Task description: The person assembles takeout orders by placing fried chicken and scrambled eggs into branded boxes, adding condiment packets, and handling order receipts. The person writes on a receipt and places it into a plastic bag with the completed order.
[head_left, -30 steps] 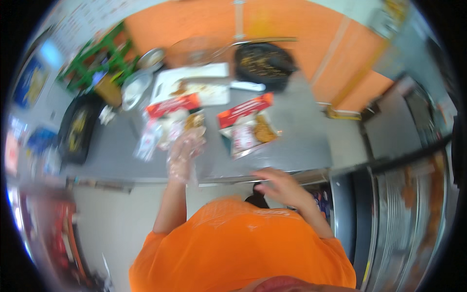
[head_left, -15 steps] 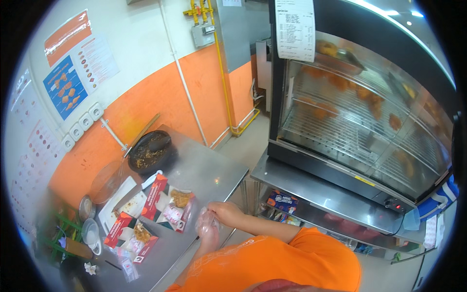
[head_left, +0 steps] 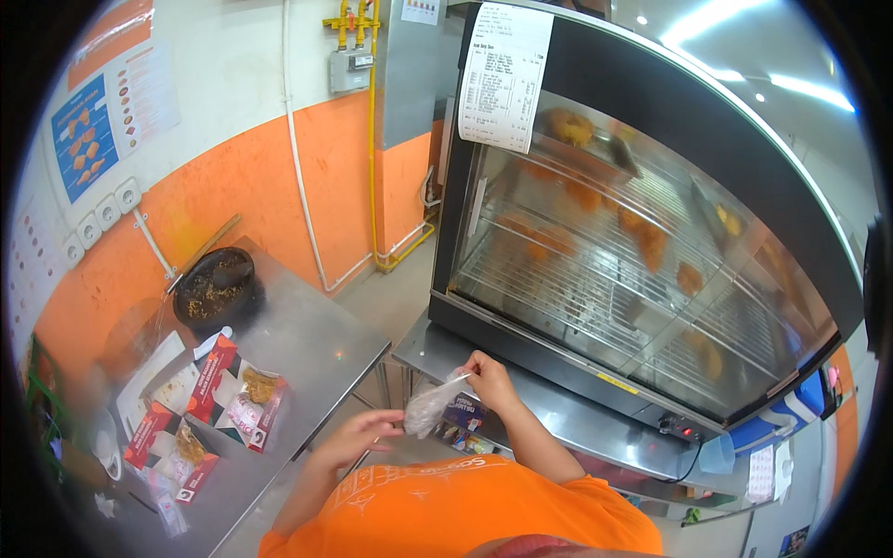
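Note:
My right hand (head_left: 490,380) pinches the top of a thin clear plastic glove or bag (head_left: 430,408) that hangs in front of my chest. My left hand (head_left: 354,438) is just left of it, fingers spread and pointing toward its lower end, holding nothing. Both hands hover over the gap between the steel table (head_left: 321,346) and the steel counter (head_left: 558,409) under the glass display warmer (head_left: 642,242), which holds several pieces of fried food on wire racks.
On the steel table lie two open red food boxes (head_left: 233,391) (head_left: 172,446) with fried pieces, a white tray (head_left: 149,377) and a black stone mortar (head_left: 214,288). A long paper receipt (head_left: 502,74) hangs on the warmer. Orange-and-white wall with sockets at left.
My view has swung from the table to the display warmer. My hands left the table and came together in front of me, the right one now holding the clear plastic.

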`<state>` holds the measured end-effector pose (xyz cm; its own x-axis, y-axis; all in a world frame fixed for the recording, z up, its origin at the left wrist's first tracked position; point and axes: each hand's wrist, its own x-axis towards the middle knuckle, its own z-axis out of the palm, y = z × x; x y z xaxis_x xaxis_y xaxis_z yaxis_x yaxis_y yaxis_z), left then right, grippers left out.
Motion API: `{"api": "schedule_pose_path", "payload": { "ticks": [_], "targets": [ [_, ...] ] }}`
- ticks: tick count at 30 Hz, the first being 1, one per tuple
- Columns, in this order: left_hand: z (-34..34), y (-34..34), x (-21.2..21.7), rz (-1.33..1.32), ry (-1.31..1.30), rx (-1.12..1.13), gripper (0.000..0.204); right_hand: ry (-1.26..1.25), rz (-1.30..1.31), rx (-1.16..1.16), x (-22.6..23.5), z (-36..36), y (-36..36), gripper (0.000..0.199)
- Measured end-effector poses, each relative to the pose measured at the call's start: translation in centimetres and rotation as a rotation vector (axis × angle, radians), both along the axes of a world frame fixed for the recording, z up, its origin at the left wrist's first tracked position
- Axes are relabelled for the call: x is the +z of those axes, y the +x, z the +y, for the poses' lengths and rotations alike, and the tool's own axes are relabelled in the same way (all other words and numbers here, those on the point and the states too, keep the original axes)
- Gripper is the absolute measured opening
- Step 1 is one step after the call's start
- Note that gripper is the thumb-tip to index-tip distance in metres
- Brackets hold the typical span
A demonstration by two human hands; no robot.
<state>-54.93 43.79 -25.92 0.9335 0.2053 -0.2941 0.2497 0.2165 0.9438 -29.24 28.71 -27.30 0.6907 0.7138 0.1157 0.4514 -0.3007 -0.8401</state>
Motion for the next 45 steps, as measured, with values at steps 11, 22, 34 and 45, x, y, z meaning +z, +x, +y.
{"api": "schedule_pose_path", "payload": {
  "ticks": [11,22,34,45],
  "targets": [
    [-3.1,6.8,0.3,-0.199,0.924,0.466,0.026,0.256,-0.105,0.624,5.3,-1.2,-2.0,0.027],
    [12.2,5.1,-2.6,0.901,1.511,0.53,0.055,0.438,-0.598,0.535,17.6,-4.4,6.8,0.027],
    [-5.6,0.1,-2.7,0.286,0.51,0.297,0.064,1.179,0.014,0.476,32.0,12.0,6.1,0.073],
    [-10.3,-17.9,8.8,-0.868,0.255,1.003,0.087,0.666,0.388,1.452,17.4,11.6,-27.8,0.045]
  ]
}}
